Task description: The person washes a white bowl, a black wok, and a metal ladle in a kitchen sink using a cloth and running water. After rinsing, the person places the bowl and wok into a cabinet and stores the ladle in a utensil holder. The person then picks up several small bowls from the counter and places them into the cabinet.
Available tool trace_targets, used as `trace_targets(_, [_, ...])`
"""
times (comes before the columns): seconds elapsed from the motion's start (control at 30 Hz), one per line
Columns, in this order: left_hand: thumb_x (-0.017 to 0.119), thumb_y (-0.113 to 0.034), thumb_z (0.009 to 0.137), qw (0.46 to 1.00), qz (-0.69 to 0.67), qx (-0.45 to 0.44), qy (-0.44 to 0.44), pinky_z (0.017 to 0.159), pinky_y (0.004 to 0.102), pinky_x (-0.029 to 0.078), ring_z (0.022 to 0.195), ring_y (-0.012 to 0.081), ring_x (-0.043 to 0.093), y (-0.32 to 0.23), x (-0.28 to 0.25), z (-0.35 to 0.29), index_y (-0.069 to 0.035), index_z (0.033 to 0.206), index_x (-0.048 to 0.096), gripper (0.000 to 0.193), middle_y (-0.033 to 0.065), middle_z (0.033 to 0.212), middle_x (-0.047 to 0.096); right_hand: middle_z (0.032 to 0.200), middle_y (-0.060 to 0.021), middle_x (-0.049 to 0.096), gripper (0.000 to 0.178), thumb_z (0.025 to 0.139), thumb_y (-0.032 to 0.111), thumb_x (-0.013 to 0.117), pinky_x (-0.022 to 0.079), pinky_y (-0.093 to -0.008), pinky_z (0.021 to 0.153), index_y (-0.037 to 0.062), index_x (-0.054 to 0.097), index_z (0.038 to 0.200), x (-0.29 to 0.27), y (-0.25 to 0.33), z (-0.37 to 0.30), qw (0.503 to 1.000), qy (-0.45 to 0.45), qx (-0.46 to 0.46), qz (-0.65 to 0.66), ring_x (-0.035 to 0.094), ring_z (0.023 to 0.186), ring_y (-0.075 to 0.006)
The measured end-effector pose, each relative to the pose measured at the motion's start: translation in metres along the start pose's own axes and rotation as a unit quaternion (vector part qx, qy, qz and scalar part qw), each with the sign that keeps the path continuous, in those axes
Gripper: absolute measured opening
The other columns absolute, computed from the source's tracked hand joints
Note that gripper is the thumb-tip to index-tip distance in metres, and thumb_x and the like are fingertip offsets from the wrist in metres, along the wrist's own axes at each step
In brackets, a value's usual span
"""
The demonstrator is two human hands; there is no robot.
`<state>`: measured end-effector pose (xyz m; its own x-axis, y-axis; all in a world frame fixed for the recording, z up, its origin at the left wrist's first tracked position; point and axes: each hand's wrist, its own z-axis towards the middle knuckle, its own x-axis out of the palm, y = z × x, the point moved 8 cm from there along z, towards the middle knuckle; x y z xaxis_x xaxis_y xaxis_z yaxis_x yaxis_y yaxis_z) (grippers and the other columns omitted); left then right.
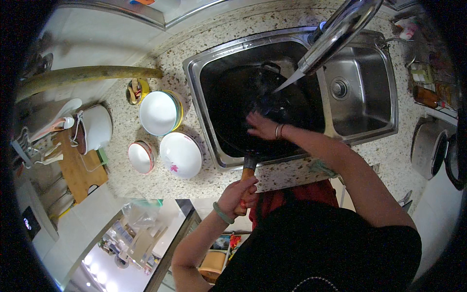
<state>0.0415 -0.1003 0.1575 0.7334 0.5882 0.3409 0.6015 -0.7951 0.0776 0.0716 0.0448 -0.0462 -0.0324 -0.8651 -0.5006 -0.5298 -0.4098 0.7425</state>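
Observation:
A large black wok (296,114) lies in the left basin of the steel sink (193,92), its wooden handle (248,173) jutting over the near rim toward me. My left hand (238,195) is wrapped round that handle. Inside the wok is my right hand (263,127), fingers stretched out and apart near its inner wall; I make out nothing in them. From the chrome faucet (335,39) a stream of water (288,81) runs into the wok beyond my right hand. The far rim of the wok carries a small loop handle (271,67).
Left of the sink stand stacked bowls (158,113), a white flowered bowl (181,155), a smaller bowl (141,158) and a yellow container (144,87). A wooden cutting board (80,168) is farther left. The smaller basin (357,92) with its drain lies to the right.

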Motion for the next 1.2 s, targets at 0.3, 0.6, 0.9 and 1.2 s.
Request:
trace_targets(0.3, [0.056,-0.027,0.088,1.0,0.019,0.002,-0.006,0.03,0.0154,0.027,0.043,0.0046,0.034,0.001,-0.003,-0.004,-0.003,0.098,0.047,0.028,0.0003,0.067,0.044,0.143,-0.0095,0.028,0.046,0.09,0.019,0.044,0.031,-0.043,0.103,0.0143,0.035,0.134,-0.007,-0.044,-0.09,0.99,0.132,0.049,0.01,0.033,0.127,-0.0319])
trace_targets(0.6, [0.041,-0.032,0.094,0.924,-0.297,-0.037,0.239,0.036,0.0198,0.036,0.044,0.0071,0.038,-0.009,0.024,-0.001,0.001,0.108,0.043,0.037,0.0034,0.072,0.046,0.145,-0.0105,0.019,0.065,0.082,0.002,0.051,0.024,-0.0417,0.107,0.0153,0.025,0.14,-0.036,-0.082,-0.012,0.983,-0.081,0.139,-0.088,0.016,0.135,-0.0298])
trace_targets(0.9, [0.039,-0.024,0.095,0.918,-0.293,-0.098,0.249,0.034,0.0202,0.031,0.042,0.0066,0.035,-0.017,0.048,-0.032,0.0,0.096,0.044,0.025,-0.0008,0.062,0.037,0.112,-0.0112,0.058,0.044,0.071,0.014,0.068,0.044,-0.0419,0.087,0.0119,0.056,0.113,-0.045,-0.01,-0.016,0.971,-0.154,0.041,0.178,0.053,0.103,-0.0304])
trace_targets(1.2, [0.045,-0.023,0.093,0.983,-0.107,-0.056,0.137,0.035,0.0166,0.026,0.046,0.0042,0.032,-0.031,0.065,-0.1,-0.006,0.089,0.046,0.018,-0.0023,0.062,0.037,0.105,-0.012,0.06,0.054,0.075,0.027,0.07,0.053,-0.0316,0.063,-0.0032,0.051,0.116,-0.132,-0.102,-0.086,0.791,-0.372,0.189,0.447,0.061,0.085,-0.0203])
